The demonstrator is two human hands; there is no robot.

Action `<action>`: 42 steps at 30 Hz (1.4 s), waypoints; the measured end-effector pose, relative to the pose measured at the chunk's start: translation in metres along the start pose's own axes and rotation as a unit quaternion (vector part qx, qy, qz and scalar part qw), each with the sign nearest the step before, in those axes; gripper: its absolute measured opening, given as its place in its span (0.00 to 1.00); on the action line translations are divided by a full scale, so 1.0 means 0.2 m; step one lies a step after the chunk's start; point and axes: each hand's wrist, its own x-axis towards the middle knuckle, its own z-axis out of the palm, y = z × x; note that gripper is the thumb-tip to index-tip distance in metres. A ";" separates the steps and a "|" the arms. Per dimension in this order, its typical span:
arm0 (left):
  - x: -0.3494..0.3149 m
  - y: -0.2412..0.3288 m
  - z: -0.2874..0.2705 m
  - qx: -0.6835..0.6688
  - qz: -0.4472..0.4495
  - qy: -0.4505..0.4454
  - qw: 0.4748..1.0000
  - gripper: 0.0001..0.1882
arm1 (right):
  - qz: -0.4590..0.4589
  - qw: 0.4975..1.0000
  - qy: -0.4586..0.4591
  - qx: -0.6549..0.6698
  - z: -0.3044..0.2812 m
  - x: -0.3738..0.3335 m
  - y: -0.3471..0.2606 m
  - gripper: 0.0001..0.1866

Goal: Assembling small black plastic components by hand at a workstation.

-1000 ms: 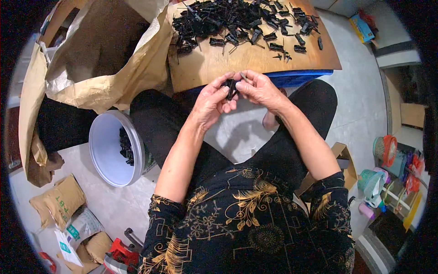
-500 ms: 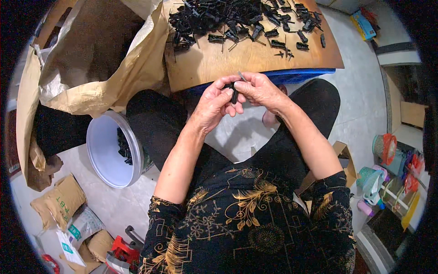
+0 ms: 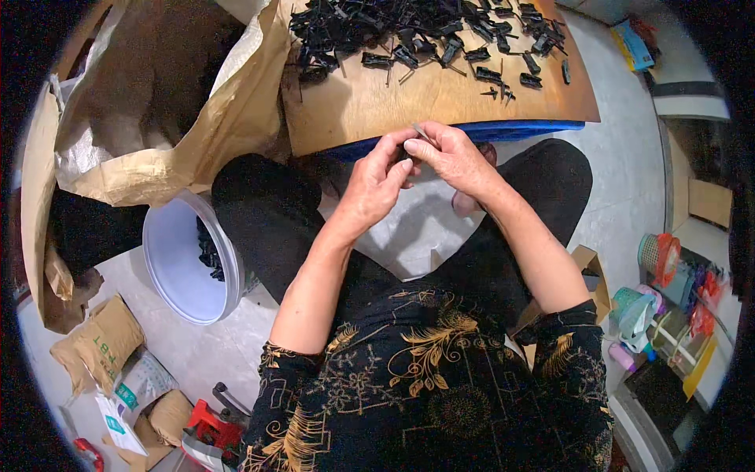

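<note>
Both my hands meet above my lap, just in front of the table's near edge. My left hand (image 3: pixel 376 187) is closed round a small black plastic part (image 3: pixel 406 154), which the fingers now mostly hide. My right hand (image 3: pixel 454 161) touches it from the other side, its thumb and fingers pinched together. From the right hand's grip sticks out a thin grey strip (image 3: pixel 422 132); its kind cannot be made out. Beyond the hands, a heap of similar black plastic parts (image 3: pixel 370 31) with thin stems lies on the wooden board (image 3: pixel 354 118).
A large brown sack (image 3: pixel 181 173) gapes at the left of the board. Below it stands a white bucket (image 3: pixel 169 259) with black parts inside. Several packed bags (image 3: pixel 102 338) lie at lower left. Baskets and bottles crowd a rack (image 3: pixel 672 346) at right, near an open cardboard box (image 3: pixel 591 275).
My left hand has turned and its fingers have curled in, covering the black part that showed before. The right hand has barely moved. The whole view has shifted slightly.
</note>
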 end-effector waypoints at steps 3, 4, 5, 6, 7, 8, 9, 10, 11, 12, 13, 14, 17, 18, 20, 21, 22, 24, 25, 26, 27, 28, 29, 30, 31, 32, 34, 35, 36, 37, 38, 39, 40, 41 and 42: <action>0.02 -0.02 0.02 -0.023 0.027 0.050 0.998 0.19 | -0.040 0.999 0.031 0.021 0.03 0.01 -0.01 0.12; 0.03 -0.02 0.01 -0.023 0.027 0.052 0.998 0.19 | 0.008 0.996 0.030 0.089 0.04 -0.01 -0.06 0.13; 0.03 -0.01 0.01 -0.034 0.020 0.077 0.996 0.19 | 0.055 0.986 0.029 0.156 0.05 -0.01 -0.09 0.14; 0.04 -0.01 0.01 -0.045 0.013 0.100 0.994 0.18 | 0.056 0.986 0.030 0.156 0.05 -0.02 -0.09 0.14; 0.05 -0.01 0.00 -0.027 0.018 0.099 0.995 0.18 | 0.073 0.982 0.010 0.172 0.05 -0.02 -0.07 0.14; 0.05 -0.01 0.00 -0.028 0.017 0.098 0.995 0.18 | 0.091 0.978 -0.010 0.187 0.05 -0.02 -0.06 0.15; 0.05 0.00 0.01 0.000 0.036 0.104 0.994 0.18 | 0.073 0.983 -0.005 0.171 0.07 -0.02 -0.07 0.12; 0.05 -0.01 0.01 0.029 0.054 0.110 0.992 0.18 | 0.075 0.982 -0.005 0.171 0.07 -0.01 -0.07 0.12; 0.06 -0.01 0.01 0.028 0.053 0.109 0.992 0.18 | 0.079 0.981 0.000 0.175 0.08 -0.01 -0.07 0.12; 0.06 -0.01 0.01 0.030 0.056 0.112 0.992 0.18 | 0.083 0.980 0.004 0.180 0.08 -0.01 -0.07 0.11; 0.06 -0.02 0.00 0.031 0.060 0.114 0.991 0.18 | 0.084 0.980 0.003 0.181 0.09 0.00 -0.07 0.11; 0.06 -0.01 0.00 0.031 0.058 0.114 0.991 0.18 | 0.086 0.978 0.001 0.190 0.09 0.00 -0.06 0.11; 0.07 -0.01 0.01 0.010 0.032 0.113 0.993 0.18 | 0.091 0.976 0.010 0.199 0.09 0.01 -0.07 0.11; 0.07 -0.01 0.01 0.016 0.024 0.114 0.993 0.18 | 0.091 0.975 0.018 0.200 0.09 0.01 -0.07 0.11; 0.08 -0.01 0.02 0.020 0.013 0.114 0.993 0.17 | 0.101 0.973 0.013 0.208 0.08 0.01 -0.07 0.12; 0.08 -0.01 0.02 0.039 0.037 0.126 0.991 0.17 | 0.109 0.970 0.007 0.216 0.08 0.01 -0.06 0.13; 0.08 -0.01 0.03 0.058 0.060 0.139 0.987 0.17 | 0.111 0.970 0.008 0.215 0.08 0.01 -0.06 0.13; 0.09 -0.01 0.03 0.086 0.057 0.145 0.984 0.17 | 0.120 0.968 0.008 0.220 0.08 0.02 -0.06 0.14; 0.09 -0.01 0.02 0.117 0.055 0.153 0.980 0.17 | 0.121 0.968 0.012 0.218 0.07 0.03 -0.07 0.14; 0.10 -0.01 0.02 0.113 0.057 0.150 0.981 0.17 | 0.136 0.963 0.004 0.234 0.07 0.03 -0.09 0.14; 0.10 -0.01 0.02 0.153 0.084 0.163 0.971 0.17 | 0.150 0.956 -0.006 0.251 0.07 0.04 -0.10 0.14; 0.11 -0.01 0.02 0.193 0.111 0.177 0.959 0.17 | 0.149 0.957 -0.003 0.249 0.07 0.04 -0.10 0.14; 0.10 0.01 0.02 0.190 0.079 0.170 0.964 0.17 | 0.156 0.958 -0.010 0.241 0.07 0.05 -0.09 0.14; 0.10 0.00 0.02 0.188 0.083 0.168 0.964 0.17 | 0.162 0.959 -0.017 0.232 0.07 0.06 -0.08 0.13; 0.11 -0.03 0.01 0.221 0.109 0.170 0.954 0.17 | 0.178 0.958 -0.024 0.225 0.07 0.06 -0.07 0.13; 0.11 -0.06 0.01 0.254 0.135 0.172 0.942 0.17 | 0.175 0.959 -0.020 0.223 0.06 0.06 -0.07 0.13; 0.12 -0.09 0.01 0.252 0.152 0.176 0.939 0.18 | 0.187 0.960 -0.021 0.207 0.06 0.05 -0.06 0.13; 0.12 -0.10 0.01 0.268 0.129 0.155 0.942 0.18 | 0.201 0.959 -0.005 0.197 0.07 0.05 -0.05 0.12; 0.13 -0.10 0.01 0.282 0.106 0.134 0.944 0.18 | 0.196 0.961 -0.003 0.196 0.06 0.05 -0.05 0.12; 0.12 -0.09 0.02 0.284 0.112 0.134 0.943 0.18 | 0.181 0.974 -0.004 0.139 0.04 0.05 -0.05 0.13; 0.12 -0.09 0.02 0.204 0.078 0.123 0.968 0.19 | 0.166 0.983 -0.005 0.081 0.02 0.05 -0.05 0.14; 0.12 -0.09 0.03 0.122 0.043 0.110 0.985 0.19 | 0.161 0.984 -0.002 0.080 -0.01 0.06 -0.02 0.14; 0.12 -0.09 0.03 0.123 0.047 0.108 0.985 0.19 | 0.075 0.997 -0.005 -0.020 -0.05 0.08 0.00 0.16; 0.12 -0.08 0.02 0.001 0.015 0.101 0.995 0.19 | -0.011 0.993 -0.007 -0.121 -0.09 0.08 0.03 0.17; 0.09 -0.08 -0.02 -0.121 -0.019 0.105 0.987 0.20 | 0.020 0.958 0.044 -0.281 -0.13 0.06 -0.10 0.19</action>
